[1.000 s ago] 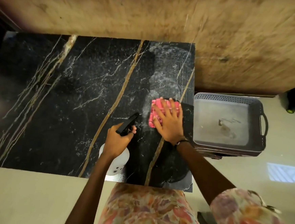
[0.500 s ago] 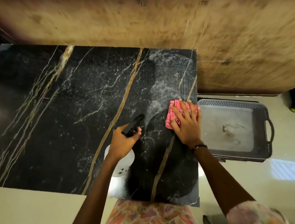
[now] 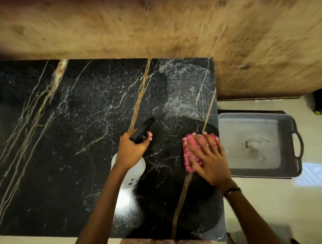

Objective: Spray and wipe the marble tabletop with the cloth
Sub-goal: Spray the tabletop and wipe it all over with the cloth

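The black marble tabletop (image 3: 68, 143) with gold and white veins fills the left and middle of the view. My left hand (image 3: 132, 150) grips a white spray bottle (image 3: 135, 172) by its black trigger head, nozzle pointing to the far right. My right hand (image 3: 209, 160) lies flat on a pink cloth (image 3: 187, 151) and presses it onto the marble near the right edge. A hazy wet patch (image 3: 185, 96) shows on the marble beyond the cloth.
A grey plastic basket (image 3: 294, 132) with a handle stands on the floor just right of the table. A rough brown wall (image 3: 164, 25) runs along the table's far edge. Pale floor lies at the right and front.
My right hand has drawn the pink cloth back toward me along the right edge of the marble. The left hand keeps holding the spray bottle in about the same place.
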Demonstrator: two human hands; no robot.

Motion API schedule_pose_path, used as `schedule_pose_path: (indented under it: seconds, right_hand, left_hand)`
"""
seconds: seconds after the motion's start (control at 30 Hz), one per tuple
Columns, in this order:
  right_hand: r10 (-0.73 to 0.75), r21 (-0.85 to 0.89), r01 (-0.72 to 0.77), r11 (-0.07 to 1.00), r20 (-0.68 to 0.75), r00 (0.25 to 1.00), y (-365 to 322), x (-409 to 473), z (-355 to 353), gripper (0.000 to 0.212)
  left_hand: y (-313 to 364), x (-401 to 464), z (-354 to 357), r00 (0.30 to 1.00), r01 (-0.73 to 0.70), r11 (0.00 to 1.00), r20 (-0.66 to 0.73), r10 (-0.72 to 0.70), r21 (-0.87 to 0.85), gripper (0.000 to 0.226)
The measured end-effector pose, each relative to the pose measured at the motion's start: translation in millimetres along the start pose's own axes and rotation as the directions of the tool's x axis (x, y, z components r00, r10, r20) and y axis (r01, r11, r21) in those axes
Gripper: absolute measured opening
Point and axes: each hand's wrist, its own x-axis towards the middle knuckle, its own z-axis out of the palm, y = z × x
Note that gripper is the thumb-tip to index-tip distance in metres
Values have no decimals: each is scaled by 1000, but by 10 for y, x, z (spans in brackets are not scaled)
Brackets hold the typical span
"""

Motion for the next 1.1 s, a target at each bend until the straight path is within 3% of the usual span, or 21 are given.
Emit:
schedule_pose_path:
  seconds: [0.13, 0.23, 0.33, 0.43, 0.57, 0.63, 0.77, 0.83, 0.97, 1.1]
  right_hand:
    - [231, 31, -230, 973, -32, 972, 418, 511, -176, 56]
    - [284, 9, -283, 959, -26, 959, 358, 1088, -236, 57]
    - [212, -19, -212, 977, -27, 977, 98, 1465, -195, 59]
    - [19, -51, -19, 999, 8, 1000, -156, 1471, -86, 57]
    - [-219, -87, 219, 972, 15, 976, 233, 1166, -104, 57]
    - [-130, -62, 128, 990, -31, 991, 493, 1078, -164, 57]
    - [183, -32, -185, 982, -58, 981, 652, 1459, -316, 57]
    - [236, -25, -237, 971, -38, 971, 532, 1828, -358, 60]
    - [160, -47, -161, 986, -35, 986, 27, 2308, -227, 56]
    - [-83, -57, 82, 995, -26, 996, -254, 2129, -127, 53]
  left_hand:
    - [67, 149, 23, 999, -14, 1000, 51, 14, 7, 17]
    - [117, 246, 58, 998, -17, 999, 56, 18, -27, 15]
    - [184, 354, 89, 997, -28, 999, 71, 31, -35, 20]
    - [249, 452, 98, 996, -68, 998, 55, 68, -1, 26]
    - [350, 617, 89, 996, -84, 996, 16, 84, -22, 27]
    - [371, 686, 64, 997, -75, 997, 24, 76, -36, 29]
    - [403, 812, 41, 997, -74, 997, 27, 74, -15, 25]
    - [437, 865, 47, 997, -75, 997, 21, 75, -2, 20]
    - [493, 940, 34, 997, -74, 997, 5, 74, -1, 22]
    - [560, 1055, 31, 998, -69, 997, -6, 68, -27, 23]
